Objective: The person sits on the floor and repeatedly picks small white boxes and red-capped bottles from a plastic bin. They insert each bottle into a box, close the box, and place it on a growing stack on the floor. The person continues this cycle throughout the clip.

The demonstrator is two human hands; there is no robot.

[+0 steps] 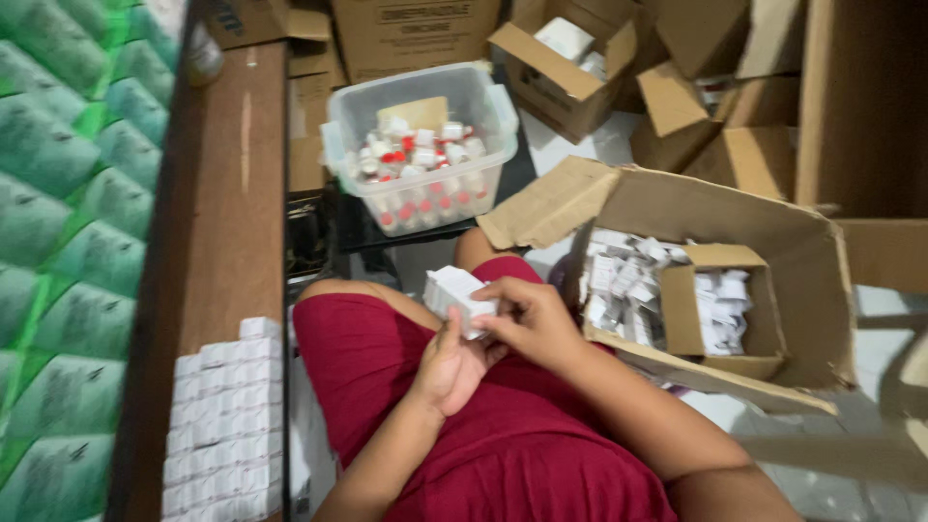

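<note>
Small white carton (458,293) is over my lap, above the red shorts (503,425), held between both hands. Its long axis runs from upper left to lower right in view, with the free end pointing up-left toward the clear plastic tub (422,145). The lower-right end is buried under my fingers, so I can't tell whether the flap there is open or closed.

My left hand (451,365) cups it from below, fingers curled partway, thumb up against the near side. My right hand (530,317) comes over the top, fingertips pinched on the carton's right end, nearly closed. Both are gripping the same carton.

The frame is motion-blurred. The tub holds small vials with red and white caps, details unreadable. To my right, a big cardboard box (812,290) holds loose white cartons and a smaller brown box inside. Rows of finished white cartons (227,425) sit on the wooden ledge at my left, cut off by the bottom edge.
</note>
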